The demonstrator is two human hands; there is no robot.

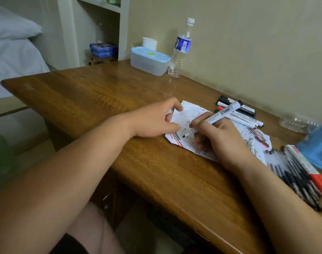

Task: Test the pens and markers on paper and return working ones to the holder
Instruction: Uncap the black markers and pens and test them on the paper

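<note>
Left hand's [154, 121] spread fingers pin the paper [189, 110] near the tabletop's [101, 99] front edge, steadying it; right hand's [218, 138] fingers clamp a marker [222, 112], testing it.

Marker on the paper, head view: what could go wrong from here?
The paper is small and already crowded with marks, so the marker in the right hand could run onto the bare table. The right forearm lies beside the loose pens and might scatter them.

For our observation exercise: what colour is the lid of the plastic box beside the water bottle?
Light blue; the lid shows best in the head view.
</note>
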